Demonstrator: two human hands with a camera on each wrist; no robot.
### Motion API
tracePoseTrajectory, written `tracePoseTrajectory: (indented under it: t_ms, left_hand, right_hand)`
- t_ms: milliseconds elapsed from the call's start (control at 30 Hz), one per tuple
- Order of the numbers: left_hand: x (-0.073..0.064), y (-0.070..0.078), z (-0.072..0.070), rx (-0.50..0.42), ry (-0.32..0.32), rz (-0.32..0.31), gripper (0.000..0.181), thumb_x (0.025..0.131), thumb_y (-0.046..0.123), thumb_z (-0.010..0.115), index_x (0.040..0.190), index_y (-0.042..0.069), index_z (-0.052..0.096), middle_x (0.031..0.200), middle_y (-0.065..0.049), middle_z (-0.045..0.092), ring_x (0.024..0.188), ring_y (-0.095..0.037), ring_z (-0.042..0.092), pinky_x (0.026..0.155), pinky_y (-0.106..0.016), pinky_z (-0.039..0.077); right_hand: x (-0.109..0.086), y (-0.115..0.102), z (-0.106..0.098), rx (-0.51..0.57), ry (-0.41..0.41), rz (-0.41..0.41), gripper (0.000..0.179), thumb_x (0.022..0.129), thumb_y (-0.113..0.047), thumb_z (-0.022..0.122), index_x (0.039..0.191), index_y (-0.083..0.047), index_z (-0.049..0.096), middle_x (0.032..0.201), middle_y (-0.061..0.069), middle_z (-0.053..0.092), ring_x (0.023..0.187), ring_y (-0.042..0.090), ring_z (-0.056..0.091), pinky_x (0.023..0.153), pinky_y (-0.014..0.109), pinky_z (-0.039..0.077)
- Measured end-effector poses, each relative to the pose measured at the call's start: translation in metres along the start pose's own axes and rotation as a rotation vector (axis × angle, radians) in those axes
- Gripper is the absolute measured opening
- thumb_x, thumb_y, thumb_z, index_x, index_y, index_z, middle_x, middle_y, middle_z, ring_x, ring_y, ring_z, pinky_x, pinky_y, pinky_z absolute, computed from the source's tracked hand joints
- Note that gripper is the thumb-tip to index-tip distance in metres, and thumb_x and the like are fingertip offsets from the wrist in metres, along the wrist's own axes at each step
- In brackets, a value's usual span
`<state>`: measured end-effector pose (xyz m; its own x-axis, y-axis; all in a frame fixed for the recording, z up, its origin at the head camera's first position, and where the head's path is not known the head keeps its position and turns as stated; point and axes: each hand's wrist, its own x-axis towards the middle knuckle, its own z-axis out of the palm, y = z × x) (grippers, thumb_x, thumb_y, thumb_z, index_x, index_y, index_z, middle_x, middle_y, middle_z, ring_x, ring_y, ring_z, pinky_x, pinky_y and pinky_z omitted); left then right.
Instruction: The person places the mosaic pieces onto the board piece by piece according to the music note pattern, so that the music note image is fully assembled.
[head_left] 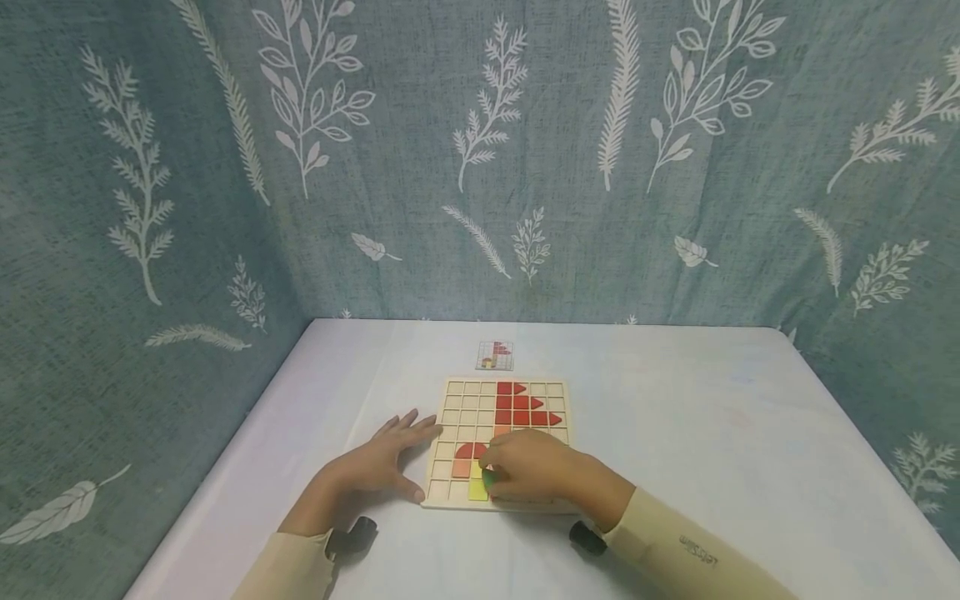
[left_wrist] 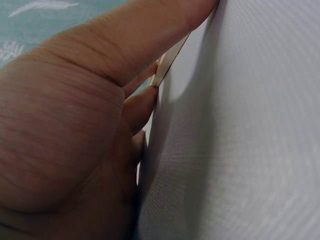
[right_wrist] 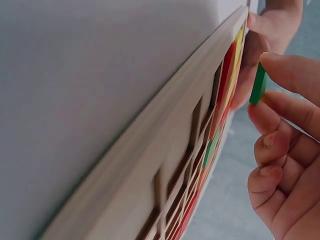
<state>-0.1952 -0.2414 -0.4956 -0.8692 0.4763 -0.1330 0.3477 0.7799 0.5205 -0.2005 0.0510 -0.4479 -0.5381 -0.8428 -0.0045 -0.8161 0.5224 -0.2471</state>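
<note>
A wooden grid board (head_left: pixel 457 410) lies on the table with flat coloured pieces set in its squares. Red pieces (head_left: pixel 521 403) form three pointed rows near its far side, and a red dome shape (head_left: pixel 470 451) sits above orange and yellow pieces (head_left: pixel 477 490). My right hand (head_left: pixel 536 462) is over the board's near half, pinching a small green piece (right_wrist: pixel 258 83) between thumb and fingertips, above the surface. Another green piece (right_wrist: pixel 211 147) lies in the grid. With fingers spread, my left hand (head_left: pixel 382 462) rests on the table, thumb and fingertips at the board's left edge.
Behind the board lies a small picture card (head_left: pixel 495 356) showing a similar coloured pattern on a grid. White cloth covers the table (head_left: pixel 675 400). A leaf-patterned curtain (head_left: pixel 570 150) hangs behind and along the left side. Each wrist wears a dark camera (head_left: pixel 587 538).
</note>
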Motion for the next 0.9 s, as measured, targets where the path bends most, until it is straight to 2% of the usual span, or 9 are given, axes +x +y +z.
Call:
tracePoseTrajectory:
  t_ms: [100, 267, 467, 600, 900]
  left_hand:
    - [0.0, 0.0, -0.001, -0.002, 0.0, 0.009, 0.11, 0.058, 0.058, 0.083, 0.152, 0.025, 0.036, 0.159, -0.001, 0.024, 0.148, -0.03, 0.001, 0.117, -0.054, 0.0]
    - [0.0, -0.002, -0.002, 0.007, 0.0, 0.023, 0.111, 0.057, 0.06, 0.082, 0.152, 0.024, 0.036, 0.159, -0.001, 0.024, 0.148, -0.03, 0.002, 0.117, -0.054, 0.0]
    - [0.0, -0.002, -0.003, 0.003, -0.002, 0.03, 0.11, 0.058, 0.058, 0.083, 0.152, 0.023, 0.036, 0.159, -0.002, 0.025, 0.148, -0.03, 0.002, 0.116, -0.054, -0.001]
    - [0.0, -0.003, -0.003, 0.005, 0.0, 0.045, 0.109, 0.059, 0.059, 0.082, 0.152, 0.023, 0.037, 0.159, -0.002, 0.024, 0.148, -0.03, 0.002, 0.117, -0.054, -0.001]
    - [0.0, -0.005, -0.002, 0.01, 0.002, 0.059, 0.109, 0.059, 0.06, 0.081, 0.152, 0.023, 0.037, 0.159, -0.002, 0.024, 0.148, -0.031, 0.002, 0.116, -0.054, -0.001]
  right_hand:
    - [0.006, -0.006, 0.001, 0.005, 0.006, -0.018, 0.014, 0.083, -0.025, 0.072, 0.097, -0.023, 0.072, 0.068, -0.016, 0.048, 0.062, 0.003, 0.044, 0.058, 0.018, 0.042]
    - [0.014, -0.014, 0.002, 0.019, 0.03, -0.048, 0.005, 0.081, -0.023, 0.068, 0.085, -0.024, 0.066, 0.07, -0.016, 0.049, 0.061, 0.003, 0.044, 0.058, 0.019, 0.042]
    - [0.024, -0.024, 0.005, -0.029, 0.04, -0.051, 0.017, 0.083, -0.025, 0.068, 0.099, -0.022, 0.073, 0.088, -0.018, 0.062, 0.079, -0.001, 0.058, 0.076, 0.021, 0.051]
    - [0.029, -0.029, 0.008, -0.077, 0.034, -0.063, 0.018, 0.083, -0.026, 0.069, 0.1, -0.022, 0.073, 0.093, -0.016, 0.066, 0.089, 0.001, 0.062, 0.081, 0.022, 0.051]
    - [0.034, -0.036, 0.013, -0.148, -0.032, -0.039, 0.021, 0.085, -0.033, 0.072, 0.104, -0.022, 0.072, 0.089, -0.016, 0.063, 0.08, 0.0, 0.057, 0.078, 0.023, 0.052]
